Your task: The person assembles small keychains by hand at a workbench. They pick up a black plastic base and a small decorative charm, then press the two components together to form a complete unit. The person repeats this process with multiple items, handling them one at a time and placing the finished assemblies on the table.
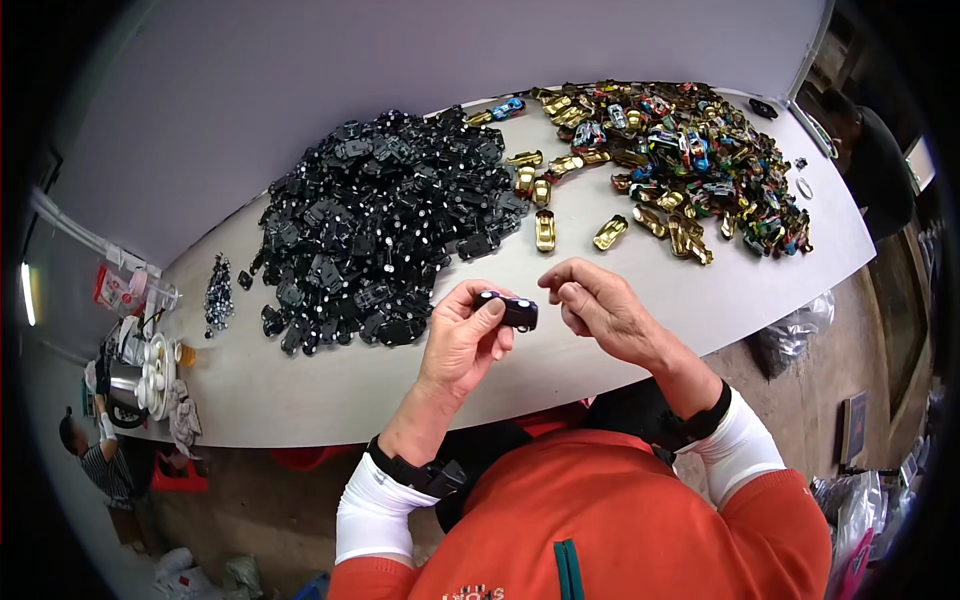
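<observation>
My left hand [458,340] grips a black toy car chassis [518,312] between thumb and fingers, with pale round wheels showing on it. Just to its right, my right hand [608,315] hovers apart from the chassis, its fingers curled in with the thumb near the index finger. What those fingers hold, if anything, is hidden. Beyond my left hand rises a big heap of black toy car chassis [370,225]. Past my right hand lies a pile of gold and multicoloured toy car bodies [700,160]. Two gold car bodies, one upright [544,231] and one slanted [611,232], lie nearest my hands.
The pale table [490,378] curves around in front of me against a grey partition [420,50]. A small heap of tiny wheel parts [219,300] sits at left, near a white tray with cups [158,375] and a cloth [185,420]. Other people are at both sides.
</observation>
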A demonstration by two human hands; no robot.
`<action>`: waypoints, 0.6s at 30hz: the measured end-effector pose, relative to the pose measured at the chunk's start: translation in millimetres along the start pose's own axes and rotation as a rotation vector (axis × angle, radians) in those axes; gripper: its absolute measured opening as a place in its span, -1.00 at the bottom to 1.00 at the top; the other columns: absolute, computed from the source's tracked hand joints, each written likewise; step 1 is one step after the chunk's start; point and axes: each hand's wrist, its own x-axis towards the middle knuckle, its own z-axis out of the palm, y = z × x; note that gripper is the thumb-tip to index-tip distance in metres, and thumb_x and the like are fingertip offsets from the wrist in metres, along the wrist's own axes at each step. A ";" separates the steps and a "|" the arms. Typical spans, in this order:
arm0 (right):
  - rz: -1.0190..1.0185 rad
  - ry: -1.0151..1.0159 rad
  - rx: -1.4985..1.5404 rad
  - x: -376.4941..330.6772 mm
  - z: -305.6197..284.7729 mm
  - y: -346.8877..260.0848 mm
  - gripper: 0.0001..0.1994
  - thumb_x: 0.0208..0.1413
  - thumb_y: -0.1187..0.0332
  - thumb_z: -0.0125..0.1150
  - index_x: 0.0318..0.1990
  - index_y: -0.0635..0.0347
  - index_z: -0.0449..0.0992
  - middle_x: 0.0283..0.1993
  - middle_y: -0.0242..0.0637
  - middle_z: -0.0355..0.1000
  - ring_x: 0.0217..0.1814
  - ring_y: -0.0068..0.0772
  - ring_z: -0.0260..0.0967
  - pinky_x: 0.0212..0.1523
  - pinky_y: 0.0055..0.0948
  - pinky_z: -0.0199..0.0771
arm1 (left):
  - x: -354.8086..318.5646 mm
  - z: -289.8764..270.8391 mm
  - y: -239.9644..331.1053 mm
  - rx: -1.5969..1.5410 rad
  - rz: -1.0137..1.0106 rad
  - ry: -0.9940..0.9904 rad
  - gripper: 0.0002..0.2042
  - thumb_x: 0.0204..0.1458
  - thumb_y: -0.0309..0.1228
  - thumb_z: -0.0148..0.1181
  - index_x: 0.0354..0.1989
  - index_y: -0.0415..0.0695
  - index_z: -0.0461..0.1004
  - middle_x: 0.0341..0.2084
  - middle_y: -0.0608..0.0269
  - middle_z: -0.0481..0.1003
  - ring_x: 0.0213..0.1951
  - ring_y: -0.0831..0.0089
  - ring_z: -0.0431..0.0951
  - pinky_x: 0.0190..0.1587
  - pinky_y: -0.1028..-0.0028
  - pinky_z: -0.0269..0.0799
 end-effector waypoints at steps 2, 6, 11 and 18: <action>0.018 -0.013 0.014 1.3 -5.4 6.8 -0.71 0.12 0.48 -0.02 0.01 0.25 0.39 -0.49 -0.37 0.37 -0.54 -0.68 0.26 -0.53 -0.63 0.34 | 2.2 -6.6 2.0 -0.071 0.003 0.061 -0.87 0.06 -0.46 0.07 -0.24 -0.21 0.36 -0.48 0.17 0.44 -0.65 0.51 0.44 -0.70 0.64 0.31; 0.183 -0.076 0.293 -9.2 2.9 2.6 -0.72 0.08 0.50 0.04 -0.03 0.36 0.39 -0.52 -0.37 0.37 -0.61 -0.70 0.25 -0.59 -0.69 0.31 | 5.1 -8.2 -8.2 -0.077 -0.090 0.098 -0.83 0.06 -0.41 0.09 -0.22 -0.20 0.37 -0.48 0.22 0.46 -0.72 0.64 0.32 -0.74 0.72 0.14; 0.184 -0.120 0.370 -3.5 8.5 10.1 -0.74 0.06 0.50 0.08 -0.08 0.40 0.36 -0.51 -0.32 0.41 -0.58 -0.65 0.33 -0.62 -0.69 0.27 | 7.1 -10.0 -12.5 -0.106 -0.130 0.072 -0.86 0.06 -0.45 0.08 -0.26 -0.25 0.38 -0.49 0.16 0.45 -0.69 0.55 0.39 -0.75 0.70 0.20; 0.172 -0.131 0.298 1.6 7.4 14.7 -0.87 0.05 0.52 0.07 -0.24 0.34 0.38 -0.51 -0.31 0.42 -0.57 -0.63 0.33 -0.60 -0.67 0.28 | 5.6 -5.5 -16.0 -0.020 -0.065 0.082 -0.86 0.04 -0.47 0.11 -0.28 -0.26 0.36 -0.50 0.15 0.44 -0.70 0.55 0.39 -0.76 0.68 0.20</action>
